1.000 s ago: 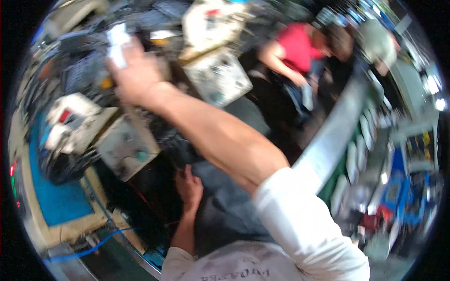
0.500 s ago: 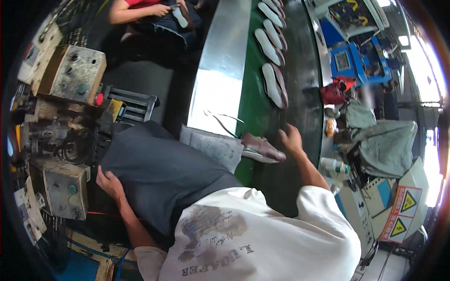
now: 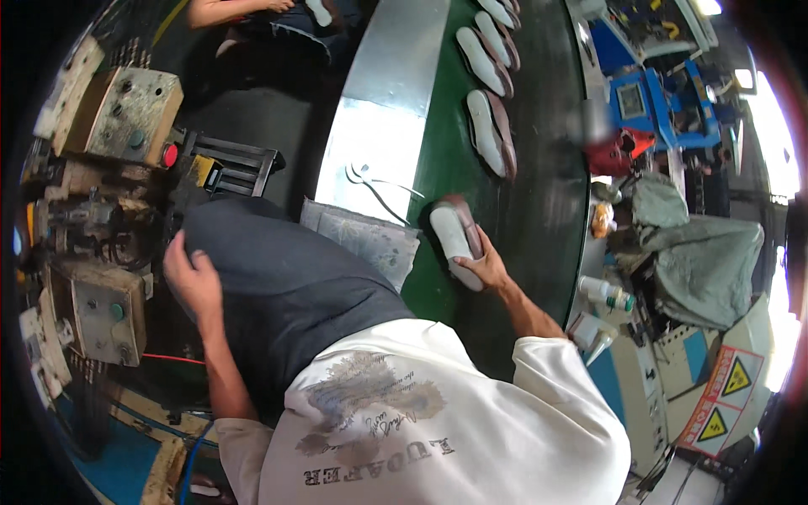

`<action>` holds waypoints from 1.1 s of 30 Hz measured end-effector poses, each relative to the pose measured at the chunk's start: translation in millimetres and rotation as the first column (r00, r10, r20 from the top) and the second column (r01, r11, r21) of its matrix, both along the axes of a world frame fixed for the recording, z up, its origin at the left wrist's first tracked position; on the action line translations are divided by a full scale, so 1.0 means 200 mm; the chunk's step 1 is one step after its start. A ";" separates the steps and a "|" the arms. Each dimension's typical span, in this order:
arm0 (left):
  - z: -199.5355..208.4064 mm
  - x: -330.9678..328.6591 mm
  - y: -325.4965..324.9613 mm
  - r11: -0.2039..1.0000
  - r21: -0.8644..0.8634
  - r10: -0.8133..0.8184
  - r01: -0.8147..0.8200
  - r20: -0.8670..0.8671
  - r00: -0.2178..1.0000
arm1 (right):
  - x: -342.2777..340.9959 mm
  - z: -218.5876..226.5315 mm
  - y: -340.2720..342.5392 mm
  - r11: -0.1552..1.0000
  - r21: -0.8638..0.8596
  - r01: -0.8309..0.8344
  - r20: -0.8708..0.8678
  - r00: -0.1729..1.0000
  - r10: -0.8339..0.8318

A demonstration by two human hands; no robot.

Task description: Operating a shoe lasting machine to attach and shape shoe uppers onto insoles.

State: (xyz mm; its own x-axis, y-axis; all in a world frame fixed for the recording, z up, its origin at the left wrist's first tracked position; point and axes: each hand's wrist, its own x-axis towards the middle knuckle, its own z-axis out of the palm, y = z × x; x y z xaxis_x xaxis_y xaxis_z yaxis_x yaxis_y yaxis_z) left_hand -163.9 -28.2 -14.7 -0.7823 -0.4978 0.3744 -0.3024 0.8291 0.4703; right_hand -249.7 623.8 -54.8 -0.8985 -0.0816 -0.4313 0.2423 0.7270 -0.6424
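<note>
My right hand [image 3: 488, 265] is closed round the heel end of a brown shoe [image 3: 453, 231], with the thumb on its pale sole. The sole faces up toward me, and the toe points away along the conveyor belt [image 3: 438, 160]. Over by my left thigh, my left hand [image 3: 194, 278] holds nothing, thumb and fingers apart, close to a worn machine [image 3: 93, 215]. Further up the belt lies a line of several similar shoes, the nearest shoe [image 3: 490, 135] on its side with its pale sole showing.
A grey cloth pad [image 3: 362, 240] lies across the belt's metal border [image 3: 337, 160], beside thin dark cords [image 3: 379, 194]. Control boxes [image 3: 130, 114] stand at the left near a black metal stool [image 3: 240, 168]. Another person [image 3: 244, 10] sits at the far left. A bottle [image 3: 604, 290] is at the right.
My right hand has reached down and taken hold of the shoe, which has turned from upright to sole up. My left hand has risen slightly along the thigh.
</note>
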 end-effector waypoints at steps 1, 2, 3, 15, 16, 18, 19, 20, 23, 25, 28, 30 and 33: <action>0.09 -0.08 0.18 0.964 0.259 -0.037 0.056 -0.077 0.996 | 0.00 -0.03 -0.06 0.950 -0.276 0.149 0.019 0.989 -0.149; 0.10 -0.12 0.30 0.904 0.390 -0.119 0.175 -0.162 0.980 | 0.00 -0.01 -0.17 0.816 -0.514 0.264 0.101 0.964 -0.248; 0.13 -0.14 0.43 0.813 0.490 -0.232 0.315 -0.224 0.946 | -0.04 0.06 -0.30 0.782 -0.549 0.295 0.156 0.955 -0.251; 0.60 -0.19 0.61 0.326 0.891 -0.013 0.317 -0.331 0.943 | -0.29 0.83 -1.91 0.687 -0.709 -0.162 -0.007 0.975 0.223; 0.60 -0.12 0.55 0.356 0.890 0.041 0.286 -0.321 0.946 | -0.28 0.82 -1.97 0.688 -0.698 -0.196 0.003 0.961 0.277; 0.60 0.02 0.47 0.356 0.904 0.060 0.235 -0.273 0.960 | -0.26 0.82 -2.05 0.673 -0.688 -0.272 0.048 0.908 0.416; 0.56 0.10 0.46 0.395 0.895 0.087 0.206 -0.260 0.962 | -0.22 0.86 -2.08 0.686 -0.655 -0.317 0.059 0.884 0.464; 0.53 0.17 0.44 0.399 0.900 0.131 0.178 -0.248 0.960 | -0.20 0.76 -2.09 0.697 -0.637 -0.328 0.068 0.878 0.474; 0.43 0.40 0.42 0.278 0.957 0.140 0.080 -0.122 0.983 | -0.13 0.74 -2.09 0.663 -0.550 -0.508 0.046 0.775 0.631; 0.38 0.52 0.40 0.319 0.947 0.072 0.035 -0.061 0.995 | -0.11 0.74 -2.07 0.619 -0.531 -0.579 0.075 0.695 0.715; 0.35 0.61 0.31 0.472 0.877 -0.095 0.083 -0.042 0.995 | -0.18 0.65 -2.05 0.547 -0.491 -0.678 0.113 0.573 0.812; 0.35 0.60 0.30 0.488 0.863 -0.107 0.131 -0.089 0.990 | -0.21 0.61 -2.06 0.578 -0.523 -0.626 0.237 0.545 0.804; 0.27 0.59 0.29 -0.160 0.982 -0.015 0.097 -0.100 0.995 | -0.20 0.64 -2.08 0.582 -0.533 -0.614 0.239 0.551 0.799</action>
